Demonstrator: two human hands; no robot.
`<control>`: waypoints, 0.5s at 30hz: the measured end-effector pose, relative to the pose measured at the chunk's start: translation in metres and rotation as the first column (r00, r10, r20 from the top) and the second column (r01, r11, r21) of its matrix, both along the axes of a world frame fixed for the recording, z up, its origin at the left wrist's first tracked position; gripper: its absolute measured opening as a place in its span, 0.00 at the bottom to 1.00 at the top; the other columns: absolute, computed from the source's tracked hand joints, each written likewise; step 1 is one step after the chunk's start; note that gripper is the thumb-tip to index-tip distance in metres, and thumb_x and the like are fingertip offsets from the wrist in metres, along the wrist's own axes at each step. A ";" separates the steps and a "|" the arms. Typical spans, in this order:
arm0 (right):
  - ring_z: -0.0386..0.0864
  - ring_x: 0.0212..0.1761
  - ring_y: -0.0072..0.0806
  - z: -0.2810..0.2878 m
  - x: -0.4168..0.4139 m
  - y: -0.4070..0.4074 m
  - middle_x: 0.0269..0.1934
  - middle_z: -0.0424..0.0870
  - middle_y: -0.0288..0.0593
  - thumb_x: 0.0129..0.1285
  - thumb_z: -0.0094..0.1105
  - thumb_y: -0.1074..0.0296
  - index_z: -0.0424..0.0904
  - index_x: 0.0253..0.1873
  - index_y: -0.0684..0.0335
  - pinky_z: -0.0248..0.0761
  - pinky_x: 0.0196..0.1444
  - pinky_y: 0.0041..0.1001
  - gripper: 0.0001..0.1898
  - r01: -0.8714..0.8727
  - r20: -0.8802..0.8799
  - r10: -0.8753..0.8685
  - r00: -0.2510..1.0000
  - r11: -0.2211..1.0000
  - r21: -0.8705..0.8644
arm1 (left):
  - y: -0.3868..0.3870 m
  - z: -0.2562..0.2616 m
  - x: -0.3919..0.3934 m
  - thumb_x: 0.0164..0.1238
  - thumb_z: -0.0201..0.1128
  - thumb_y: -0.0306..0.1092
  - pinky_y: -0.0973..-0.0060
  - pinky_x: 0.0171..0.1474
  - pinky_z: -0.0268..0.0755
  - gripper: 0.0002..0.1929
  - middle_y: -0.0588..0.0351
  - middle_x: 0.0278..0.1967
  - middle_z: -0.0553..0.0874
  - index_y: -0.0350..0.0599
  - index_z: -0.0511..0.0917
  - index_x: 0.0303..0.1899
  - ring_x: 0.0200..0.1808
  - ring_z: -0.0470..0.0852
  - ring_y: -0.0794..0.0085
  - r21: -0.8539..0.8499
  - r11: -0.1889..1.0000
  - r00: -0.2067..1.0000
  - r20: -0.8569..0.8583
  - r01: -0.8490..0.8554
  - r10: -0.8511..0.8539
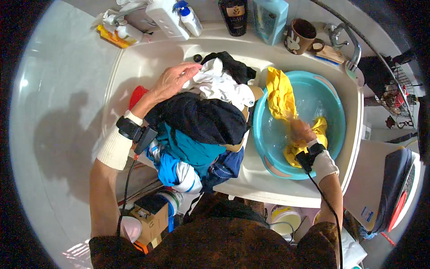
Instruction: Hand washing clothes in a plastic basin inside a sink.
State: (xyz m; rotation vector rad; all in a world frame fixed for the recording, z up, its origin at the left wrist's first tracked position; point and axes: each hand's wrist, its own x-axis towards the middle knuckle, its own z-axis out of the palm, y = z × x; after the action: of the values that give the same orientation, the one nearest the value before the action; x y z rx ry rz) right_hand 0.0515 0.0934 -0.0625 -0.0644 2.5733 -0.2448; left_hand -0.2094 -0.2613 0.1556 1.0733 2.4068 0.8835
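My right hand (301, 130) grips a wet yellow cloth (280, 90) in the turquoise plastic basin (258, 134). One end of the cloth hangs over the basin's far left rim; another part lies in the water under my wrist. My left hand (176, 80) is extended beside a white garment (215, 80) and holds nothing; whether its fingertips touch the fabric I cannot tell. Below it the clothes pile holds a black garment (205, 117), a teal garment (188, 143), a blue-and-white garment (171, 168) and a navy garment (228, 164). Another black garment (235, 65) lies behind the white one.
The basin and pile sit in a cream sink (278, 193). Along its back ledge stand a pump bottle (192, 22), a dark bottle (234, 16), a light-blue bottle (269, 20), a brown mug (299, 37) and a wooden brush (329, 54). A metal faucet (354, 50) curves over the right corner.
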 end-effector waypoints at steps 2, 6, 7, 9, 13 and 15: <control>0.80 0.34 0.40 -0.016 -0.001 0.011 0.31 0.80 0.50 0.40 0.62 0.72 0.72 0.46 0.63 0.72 0.36 0.34 0.22 0.094 -0.118 -0.109 0.987 0.987 -0.128 | 0.004 0.010 0.003 0.68 0.45 0.52 0.74 0.54 0.65 0.24 0.49 0.48 0.78 0.40 0.75 0.48 0.50 0.76 0.64 0.018 1.000 1.000 0.000 0.007 -0.007; 0.72 0.25 0.28 0.071 -0.010 0.010 0.22 0.76 0.42 0.32 0.63 0.73 0.73 0.29 0.67 0.67 0.30 0.30 0.13 0.444 -0.059 -0.535 0.843 0.754 -0.484 | -0.009 0.029 0.014 0.68 0.45 0.52 0.74 0.53 0.65 0.24 0.50 0.48 0.79 0.42 0.76 0.49 0.50 0.76 0.65 -0.015 1.000 1.000 0.013 -0.017 0.018; 0.72 0.27 0.26 0.097 -0.005 0.015 0.24 0.77 0.39 0.32 0.62 0.75 0.74 0.30 0.67 0.66 0.32 0.29 0.14 0.551 0.071 -0.637 0.768 0.599 -0.580 | -0.009 0.031 0.016 0.68 0.45 0.52 0.74 0.53 0.65 0.24 0.50 0.48 0.79 0.42 0.76 0.49 0.50 0.76 0.65 -0.010 1.000 1.000 0.013 -0.005 0.005; 0.69 0.26 0.21 0.112 0.017 0.039 0.22 0.73 0.33 0.40 0.56 0.76 0.74 0.29 0.65 0.64 0.30 0.22 0.07 0.380 0.014 -0.699 0.715 0.372 -0.847 | -0.008 0.033 0.018 0.68 0.45 0.52 0.74 0.54 0.65 0.24 0.50 0.48 0.79 0.41 0.76 0.49 0.51 0.76 0.65 -0.004 0.999 0.999 -0.013 0.035 -0.035; 0.71 0.29 0.22 0.173 0.033 0.043 0.25 0.74 0.33 0.35 0.55 0.78 0.70 0.29 0.62 0.63 0.35 0.19 0.10 0.423 0.068 -0.813 0.579 0.228 -0.877 | -0.018 0.033 0.022 0.68 0.45 0.52 0.74 0.55 0.64 0.24 0.49 0.48 0.79 0.40 0.75 0.49 0.51 0.76 0.64 -0.013 0.998 0.998 -0.034 0.061 -0.062; 0.70 0.28 0.23 0.196 0.051 0.042 0.24 0.74 0.34 0.36 0.57 0.73 0.71 0.29 0.62 0.65 0.33 0.21 0.10 0.400 -0.007 -0.850 0.527 0.256 -0.880 | -0.018 0.041 0.028 0.67 0.46 0.52 0.73 0.55 0.64 0.24 0.49 0.49 0.79 0.41 0.75 0.49 0.52 0.75 0.63 -0.029 0.997 0.997 -0.012 0.072 -0.072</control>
State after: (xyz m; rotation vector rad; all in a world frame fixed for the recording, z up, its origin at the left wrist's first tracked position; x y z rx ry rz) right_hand 0.1029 0.1354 0.1331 0.7794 2.5147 -2.0038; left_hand -0.1818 -0.2796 0.1967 1.1510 2.3679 0.8176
